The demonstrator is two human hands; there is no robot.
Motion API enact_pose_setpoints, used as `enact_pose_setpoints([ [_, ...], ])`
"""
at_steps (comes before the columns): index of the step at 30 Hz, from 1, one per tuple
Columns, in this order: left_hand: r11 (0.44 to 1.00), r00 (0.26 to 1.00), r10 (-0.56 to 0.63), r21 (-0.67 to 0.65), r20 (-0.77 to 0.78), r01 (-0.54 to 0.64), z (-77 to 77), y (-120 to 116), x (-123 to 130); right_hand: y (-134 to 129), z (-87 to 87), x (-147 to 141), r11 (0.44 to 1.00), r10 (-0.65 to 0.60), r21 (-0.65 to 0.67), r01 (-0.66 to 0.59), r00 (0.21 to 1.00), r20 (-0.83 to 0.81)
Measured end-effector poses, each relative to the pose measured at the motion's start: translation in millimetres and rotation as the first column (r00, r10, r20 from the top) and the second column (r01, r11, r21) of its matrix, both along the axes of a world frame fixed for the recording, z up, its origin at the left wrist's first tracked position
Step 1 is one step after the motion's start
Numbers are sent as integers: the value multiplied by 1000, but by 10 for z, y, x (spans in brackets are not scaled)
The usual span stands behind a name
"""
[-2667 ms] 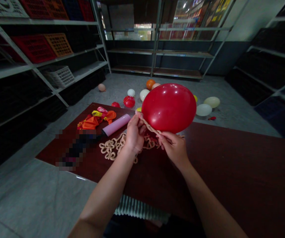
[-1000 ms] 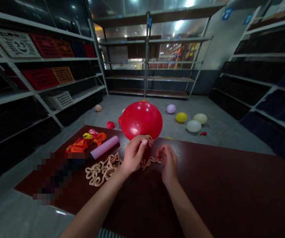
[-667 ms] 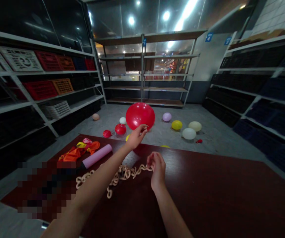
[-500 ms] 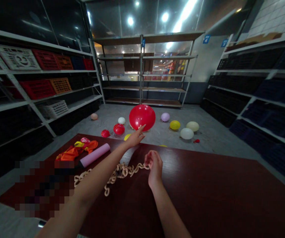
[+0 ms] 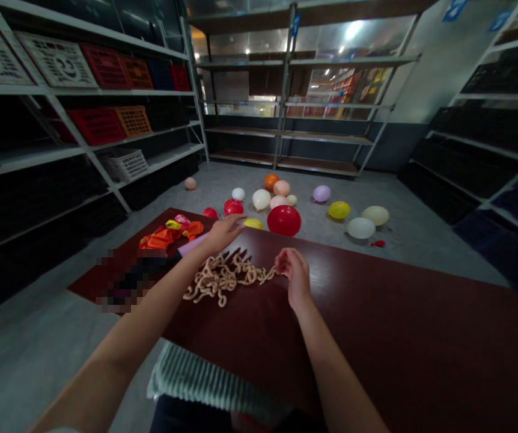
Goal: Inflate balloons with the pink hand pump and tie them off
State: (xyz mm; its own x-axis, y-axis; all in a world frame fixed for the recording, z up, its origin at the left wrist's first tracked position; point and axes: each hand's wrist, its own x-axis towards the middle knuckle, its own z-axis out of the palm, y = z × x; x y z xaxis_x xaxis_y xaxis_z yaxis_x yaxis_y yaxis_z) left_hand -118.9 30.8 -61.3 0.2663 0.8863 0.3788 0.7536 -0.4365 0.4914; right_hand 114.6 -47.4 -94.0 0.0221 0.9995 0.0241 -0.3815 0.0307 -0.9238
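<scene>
My left hand (image 5: 225, 233) hangs above the table, fingers stretched out and holding nothing. Beneath it lies a tangled heap of beige, curly cord (image 5: 216, 278). One end of that cord runs right to my right hand (image 5: 294, 273), whose curled fingers close at it; the fingertips are partly hidden. Beyond the table's far edge is a large red balloon (image 5: 284, 221), apart from both hands. Left of my left hand, a lilac cylinder (image 5: 190, 245) is partly covered by my arm. Limp orange, yellow and pink balloons (image 5: 169, 233) lie behind it.
The dark red table (image 5: 376, 319) spreads before me. Several inflated balloons rest on the grey floor, among them a yellow one (image 5: 339, 210) and a white one (image 5: 360, 228). Shelving (image 5: 286, 114) stands at the back, with crates (image 5: 97, 126) on the left shelves.
The red balloon has left my left hand and now appears lower, past the table's far edge. My left hand has drawn back leftward. The view has tilted down.
</scene>
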Motion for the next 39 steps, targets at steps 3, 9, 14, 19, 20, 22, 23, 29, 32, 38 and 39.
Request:
enact_pose_setpoints([
  [3,992,996,87,92,18,-89,25,-283,-380,-51,-13,-67,995,90,41,-94,992,89],
  [9,934,933,349,53,82,-354,-17,-687,-1013,-197,-14,-221,960,239,89,-265,943,233],
  [14,886,886,462,-23,-32,-463,-92,-755,-1411,-275,-49,-284,926,288,126,-356,882,374],
  [19,914,914,384,-85,-131,-397,-138,-644,-1586,-273,-6,-440,922,244,152,-355,841,483],
  [20,925,923,353,-93,-151,-369,-143,-601,-1594,-255,12,-498,919,233,161,-361,824,517],
  [22,946,941,281,-111,-189,-305,-147,-497,-1591,-186,44,-649,897,218,187,-400,769,601],
  [23,954,946,248,-119,-208,-276,-149,-441,-1583,-135,57,-742,883,208,203,-423,741,639],
  [29,967,953,144,-166,-267,-193,-199,-147,-1536,293,107,-1445,759,100,334,-560,606,789],
  [32,967,961,131,-183,-243,-178,-264,-71,-1564,433,103,-1725,623,-101,383,-682,415,904],
  [38,959,978,208,-196,-16,-207,-306,-69,-1689,467,48,-1861,563,-227,327,-759,239,944],
  [39,955,971,233,-198,47,-220,-291,-77,-1707,463,48,-1854,567,-249,327,-756,221,943],
])
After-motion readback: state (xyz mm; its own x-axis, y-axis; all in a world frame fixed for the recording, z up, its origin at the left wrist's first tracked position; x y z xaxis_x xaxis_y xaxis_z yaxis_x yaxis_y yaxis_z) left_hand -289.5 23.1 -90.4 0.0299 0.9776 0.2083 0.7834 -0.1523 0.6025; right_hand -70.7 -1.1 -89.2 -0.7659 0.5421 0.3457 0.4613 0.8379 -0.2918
